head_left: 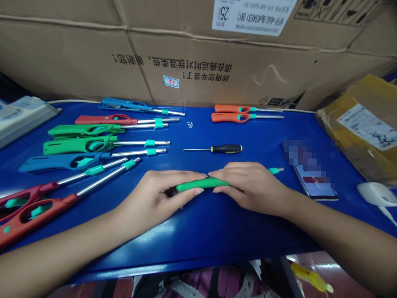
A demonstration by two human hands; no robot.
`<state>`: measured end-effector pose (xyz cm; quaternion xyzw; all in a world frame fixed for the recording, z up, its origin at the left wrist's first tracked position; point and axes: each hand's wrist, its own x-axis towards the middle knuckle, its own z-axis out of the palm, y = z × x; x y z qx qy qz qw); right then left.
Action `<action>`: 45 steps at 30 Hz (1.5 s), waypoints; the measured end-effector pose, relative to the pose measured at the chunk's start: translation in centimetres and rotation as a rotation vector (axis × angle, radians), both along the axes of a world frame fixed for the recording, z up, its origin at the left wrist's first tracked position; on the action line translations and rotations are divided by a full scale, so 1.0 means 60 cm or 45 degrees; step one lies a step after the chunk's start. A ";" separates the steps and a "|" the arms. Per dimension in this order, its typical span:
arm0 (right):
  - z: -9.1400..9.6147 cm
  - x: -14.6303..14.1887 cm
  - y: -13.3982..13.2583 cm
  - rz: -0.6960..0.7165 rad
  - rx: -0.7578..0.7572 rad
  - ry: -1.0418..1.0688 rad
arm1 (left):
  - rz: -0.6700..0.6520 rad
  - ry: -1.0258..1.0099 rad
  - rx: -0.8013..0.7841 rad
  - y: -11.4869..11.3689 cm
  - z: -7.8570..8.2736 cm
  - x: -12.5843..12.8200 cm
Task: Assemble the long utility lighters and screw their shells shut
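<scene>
My left hand (170, 188) and my right hand (242, 184) are both closed around one green long-reach lighter (201, 183), low over the table's front half. The fingers lie along its top and the thumbs press from the near side. Most of the handle is covered by my hands; the teal-and-silver tip shows past my right hand. Just beyond it lies a screwdriver (226, 148) with a black and yellow handle, its shaft pointing left. Small pale pieces (190, 124) are scattered farther back.
Several lighters, including a blue one (65, 161) and a green one (79, 145), lie at the left. Two orange lighters (229, 117) rest at the back. A phone (310, 174), a white charger (376, 193) and a taped box (366, 128) stand right. A large carton (173, 45) walls the back.
</scene>
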<state>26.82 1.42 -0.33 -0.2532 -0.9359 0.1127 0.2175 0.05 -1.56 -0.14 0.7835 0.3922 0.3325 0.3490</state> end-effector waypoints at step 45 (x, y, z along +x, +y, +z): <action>0.008 0.009 0.015 -0.270 0.079 -0.285 | 0.086 0.186 0.282 0.022 0.001 -0.019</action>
